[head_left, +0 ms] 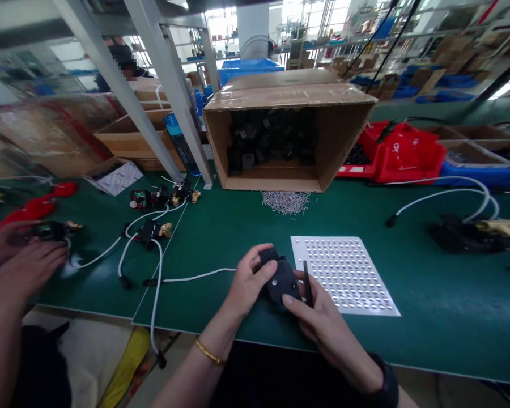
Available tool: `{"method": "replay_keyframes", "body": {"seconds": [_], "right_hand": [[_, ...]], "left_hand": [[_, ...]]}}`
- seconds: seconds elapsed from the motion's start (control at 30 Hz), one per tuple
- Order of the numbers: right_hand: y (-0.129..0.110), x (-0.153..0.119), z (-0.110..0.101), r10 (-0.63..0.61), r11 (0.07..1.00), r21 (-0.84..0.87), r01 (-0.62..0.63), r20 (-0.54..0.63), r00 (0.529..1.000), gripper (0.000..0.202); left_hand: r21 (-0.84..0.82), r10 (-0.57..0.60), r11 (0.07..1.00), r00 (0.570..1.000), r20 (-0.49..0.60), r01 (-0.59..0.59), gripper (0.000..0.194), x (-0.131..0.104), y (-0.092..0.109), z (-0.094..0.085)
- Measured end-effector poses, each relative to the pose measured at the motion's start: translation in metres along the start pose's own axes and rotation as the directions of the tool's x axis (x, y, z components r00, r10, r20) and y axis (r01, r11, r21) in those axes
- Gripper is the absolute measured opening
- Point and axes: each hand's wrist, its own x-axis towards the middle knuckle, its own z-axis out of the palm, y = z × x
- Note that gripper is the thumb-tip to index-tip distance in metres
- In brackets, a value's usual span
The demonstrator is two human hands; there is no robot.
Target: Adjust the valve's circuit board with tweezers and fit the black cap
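Interior, daylit: windows (295, 12) at the top were bright, burnt out to white. Worktop (238, 226): evenly and moderately lit, green, with a soft pale sheen at right. Sheet of silvery dots (344, 275): small bright glints. Carton (291, 90): glare on its taped top, dark inside. Outer edges: stretched and smeared, left side blurred. Centre: fairly sharp. One background head: pixelated.

We count four hands, our left hand (251, 277), our right hand (318, 311) and a co-worker's two (36, 255); one black housing (281, 283); one dark slim tool (307, 284); one white sheet (379, 304) of many silver dots; one heap of pins (286, 202), too many to number; one bracelet (209, 352); one blue-capped bottle (182, 144); one brass-fitted unit (476, 233) at the desk's (433, 317) right.
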Motion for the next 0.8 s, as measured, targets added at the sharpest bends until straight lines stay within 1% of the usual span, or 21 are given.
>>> {"method": "replay_keyframes", "body": {"seconds": [0.07, 0.17, 0.27, 0.43, 0.5, 0.57, 0.6, 0.63, 0.67, 0.7, 0.73, 0.8], "right_hand": [[0.001, 0.0, 0.002, 0.0, 1.0, -0.023, 0.0, -0.022, 1.0, 0.051], [0.004, 0.001, 0.004, -0.022, 0.999, -0.05, 0.021, -0.03, 0.999, 0.05], [0.005, 0.002, 0.005, -0.047, 0.996, -0.071, 0.045, -0.027, 0.999, 0.049], [0.003, 0.002, 0.007, -0.04, 0.998, -0.052, 0.039, -0.017, 0.999, 0.047], [0.003, 0.001, 0.007, -0.037, 0.999, -0.031, 0.037, -0.018, 0.999, 0.047], [0.003, 0.0, 0.008, -0.023, 1.0, -0.022, 0.022, -0.024, 0.999, 0.048], [0.004, 0.0, 0.008, -0.016, 1.0, -0.025, 0.016, -0.026, 1.0, 0.048], [0.005, 0.0, 0.007, -0.016, 0.999, -0.036, 0.015, -0.028, 0.999, 0.048], [0.006, 0.0, 0.007, -0.028, 0.998, -0.058, 0.026, -0.034, 0.999, 0.047], [0.007, 0.0, 0.006, -0.054, 0.994, -0.092, 0.051, -0.038, 0.998, 0.046], [0.007, 0.001, 0.004, -0.092, 0.986, -0.143, 0.086, -0.036, 0.995, 0.045], [0.007, 0.004, -0.002, -0.195, 0.935, -0.307, 0.177, -0.028, 0.98, 0.048]], "left_hand": [[0.02, 0.039, 0.999, 0.998, -0.038, -0.038, 0.04, 0.0, -0.001, 0.004], [0.058, 0.088, 0.995, 0.993, -0.079, -0.084, 0.028, -0.003, -0.006, 0.003], [0.062, 0.104, 0.993, 0.989, -0.107, -0.098, 0.027, -0.003, -0.01, 0.003], [0.125, 0.149, 0.983, 0.981, -0.126, -0.133, 0.031, -0.001, -0.011, 0.005], [0.164, 0.169, 0.975, 0.98, -0.101, -0.151, 0.037, -0.003, -0.009, 0.004], [0.187, 0.187, 0.965, 0.982, -0.007, -0.182, 0.046, -0.007, -0.008, 0.0], [0.204, 0.19, 0.959, 0.98, 0.054, -0.197, 0.055, -0.01, -0.009, -0.001], [0.236, 0.188, 0.949, 0.977, 0.102, -0.207, 0.069, -0.012, -0.01, -0.002], [0.288, 0.184, 0.934, 0.976, 0.116, -0.211, 0.082, -0.014, -0.012, -0.003], [0.35, 0.183, 0.914, 0.978, 0.097, -0.206, 0.09, -0.016, -0.015, -0.002], [0.408, 0.189, 0.892, 0.981, 0.054, -0.194, 0.09, -0.017, -0.018, -0.001], [0.466, 0.208, 0.868, 0.978, -0.033, -0.169, 0.078, -0.017, -0.025, 0.003]]}}
